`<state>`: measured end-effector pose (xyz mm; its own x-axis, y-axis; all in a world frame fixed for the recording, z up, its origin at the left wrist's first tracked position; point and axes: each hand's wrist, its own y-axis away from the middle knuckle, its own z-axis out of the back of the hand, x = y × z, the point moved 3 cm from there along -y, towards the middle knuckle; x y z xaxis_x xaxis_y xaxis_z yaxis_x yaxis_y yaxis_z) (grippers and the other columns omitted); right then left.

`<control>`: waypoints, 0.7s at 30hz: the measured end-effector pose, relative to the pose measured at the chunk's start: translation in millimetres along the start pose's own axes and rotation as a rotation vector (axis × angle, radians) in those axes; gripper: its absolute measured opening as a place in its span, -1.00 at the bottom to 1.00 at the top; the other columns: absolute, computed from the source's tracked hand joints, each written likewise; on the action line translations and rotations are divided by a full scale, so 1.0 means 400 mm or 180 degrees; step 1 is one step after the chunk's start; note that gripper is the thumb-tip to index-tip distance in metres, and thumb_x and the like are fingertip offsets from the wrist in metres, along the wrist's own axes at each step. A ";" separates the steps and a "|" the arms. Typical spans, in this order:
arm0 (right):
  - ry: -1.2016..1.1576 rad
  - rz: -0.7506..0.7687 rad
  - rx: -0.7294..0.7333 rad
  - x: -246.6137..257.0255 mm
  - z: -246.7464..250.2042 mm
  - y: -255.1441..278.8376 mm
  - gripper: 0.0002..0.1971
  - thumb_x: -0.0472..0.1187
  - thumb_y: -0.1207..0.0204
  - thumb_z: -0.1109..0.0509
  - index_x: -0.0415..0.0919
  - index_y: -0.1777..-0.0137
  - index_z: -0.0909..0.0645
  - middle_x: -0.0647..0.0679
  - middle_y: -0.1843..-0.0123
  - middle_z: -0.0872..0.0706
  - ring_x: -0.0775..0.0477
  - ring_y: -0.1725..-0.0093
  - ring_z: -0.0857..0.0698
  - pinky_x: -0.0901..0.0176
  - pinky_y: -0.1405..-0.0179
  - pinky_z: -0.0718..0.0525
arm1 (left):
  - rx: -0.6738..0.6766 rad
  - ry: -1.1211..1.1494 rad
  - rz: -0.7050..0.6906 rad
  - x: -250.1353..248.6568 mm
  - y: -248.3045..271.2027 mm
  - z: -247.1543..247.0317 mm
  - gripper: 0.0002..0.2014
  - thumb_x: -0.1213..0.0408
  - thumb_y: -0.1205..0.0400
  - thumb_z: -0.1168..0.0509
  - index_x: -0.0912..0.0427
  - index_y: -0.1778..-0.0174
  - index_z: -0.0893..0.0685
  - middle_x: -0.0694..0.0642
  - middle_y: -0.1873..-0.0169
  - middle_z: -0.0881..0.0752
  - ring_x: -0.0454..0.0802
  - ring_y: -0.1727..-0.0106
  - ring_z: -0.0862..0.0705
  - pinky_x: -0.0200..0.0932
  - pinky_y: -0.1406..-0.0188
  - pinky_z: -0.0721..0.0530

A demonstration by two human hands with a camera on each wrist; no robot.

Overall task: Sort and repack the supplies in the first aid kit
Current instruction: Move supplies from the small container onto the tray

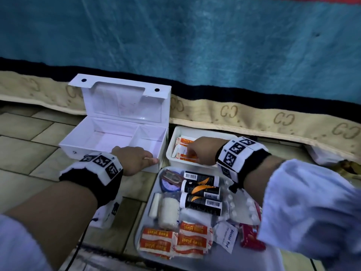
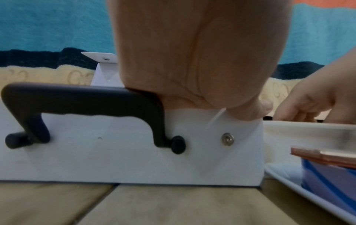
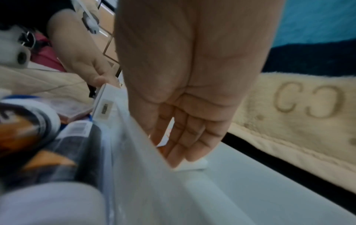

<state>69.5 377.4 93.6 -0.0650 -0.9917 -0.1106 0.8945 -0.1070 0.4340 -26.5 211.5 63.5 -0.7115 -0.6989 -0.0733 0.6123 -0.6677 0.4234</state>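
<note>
White plastic marks our first aid kit (image 1: 101, 141), lid up on the floor, both its compartments bare. From the head we count three black tubes (image 1: 201, 190) on the tray (image 1: 150, 208). Left wrist: our left hand (image 2: 192, 64) pinches the kit's front rim; keep it braced. Right wrist: our right hand (image 3: 185, 91) reaches straight-fingered into the bin (image 3: 240, 182) onto plaster packets; lift them as one stack.
</note>
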 end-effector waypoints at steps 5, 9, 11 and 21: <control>0.0054 -0.0120 -0.0064 0.005 -0.005 -0.022 -0.68 -0.30 -0.62 -0.20 -0.34 -0.33 -0.54 -0.23 -0.33 -0.62 -0.20 -0.30 -0.60 0.11 -0.21 -0.54 | 0.0047 0.0004 0.0004 -0.001 -0.002 0.000 -0.51 -0.23 -0.68 0.16 -0.12 -0.29 -0.54 0.00 -0.24 -0.59 0.07 -0.32 -0.53 0.13 -0.27 -0.33; 0.0148 -0.0179 -0.0029 0.000 -0.021 -0.032 -0.75 -0.33 -0.64 -0.17 -0.38 -0.19 -0.62 -0.19 -0.15 -0.70 -0.21 -0.17 -0.66 0.11 -0.07 -0.60 | 0.0041 0.0003 0.0006 -0.004 0.002 0.001 -0.51 -0.23 -0.67 0.18 -0.11 -0.22 -0.55 0.01 -0.19 -0.60 0.08 -0.29 -0.54 0.15 -0.27 -0.33; 0.0142 -0.0233 -0.0129 -0.007 -0.020 -0.031 -0.84 -0.30 -0.64 -0.18 -0.37 0.05 -0.56 -0.13 0.17 -0.63 -0.19 0.05 -0.59 0.13 0.21 -0.54 | 0.0045 -0.0019 -0.0002 -0.005 0.002 0.002 -0.49 -0.23 -0.67 0.19 -0.12 -0.26 -0.54 0.02 -0.22 -0.60 0.07 -0.30 -0.53 0.15 -0.28 -0.34; -0.0531 -0.0259 -0.1163 -0.004 0.133 0.184 -0.85 -0.06 -0.41 -0.41 -0.11 0.20 -0.74 -0.03 0.29 -0.73 -0.11 0.19 -0.70 0.11 0.16 -0.70 | 0.0037 -0.0009 -0.0022 0.001 -0.002 -0.003 -0.46 -0.26 -0.65 0.20 -0.14 -0.31 -0.53 0.00 -0.23 -0.60 0.06 -0.29 -0.54 0.18 -0.35 -0.38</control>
<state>111.9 367.2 173.0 -0.1861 -0.9821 0.0281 0.9797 -0.1834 0.0805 -27.1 211.4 61.9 -0.7167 -0.6935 -0.0739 0.6032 -0.6696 0.4334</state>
